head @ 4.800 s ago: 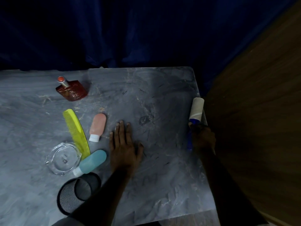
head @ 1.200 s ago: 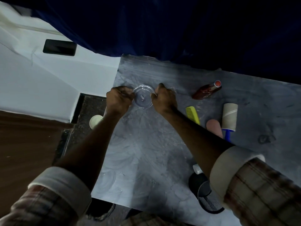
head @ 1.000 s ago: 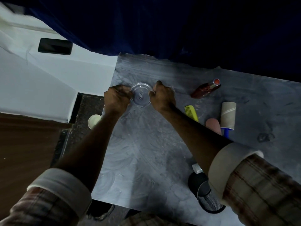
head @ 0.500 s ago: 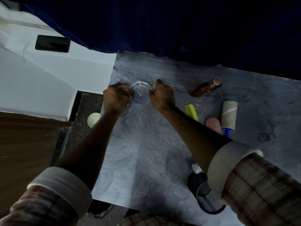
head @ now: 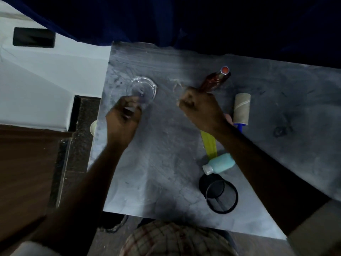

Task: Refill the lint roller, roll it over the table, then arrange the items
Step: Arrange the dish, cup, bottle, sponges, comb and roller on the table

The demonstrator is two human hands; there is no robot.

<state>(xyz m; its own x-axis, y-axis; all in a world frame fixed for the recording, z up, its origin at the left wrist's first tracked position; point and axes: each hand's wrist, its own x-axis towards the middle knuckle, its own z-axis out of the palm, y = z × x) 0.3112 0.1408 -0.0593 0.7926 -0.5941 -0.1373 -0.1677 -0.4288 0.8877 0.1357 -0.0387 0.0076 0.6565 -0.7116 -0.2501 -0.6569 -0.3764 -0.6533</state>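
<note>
A clear glass ashtray (head: 143, 87) sits near the far left corner of the grey table (head: 166, 172). My left hand (head: 122, 117) is blurred, its curled fingertips over the ashtray's near rim; whether it grips is unclear. My right hand (head: 200, 108) is a closed fist with nothing in it, just in front of the brown perfume bottle (head: 215, 80). The lint roller (head: 242, 108), its blue handle pointing towards me, lies right of that hand. A yellow comb (head: 209, 143) and a teal bottle (head: 220, 163) lie under my right forearm. A pink bottle (head: 228, 118) is mostly hidden.
A black mesh cup (head: 220, 194) lies on its side near the front edge. Left of the table are a white surface with a black phone (head: 34, 37), a small pale cup (head: 93, 126) low down, and a wooden floor. A dark blue curtain hangs behind.
Both hands held the ashtray at its sides. My right hand has let go and moved right towards the perfume bottle; my left hand has pulled back to the near rim.
</note>
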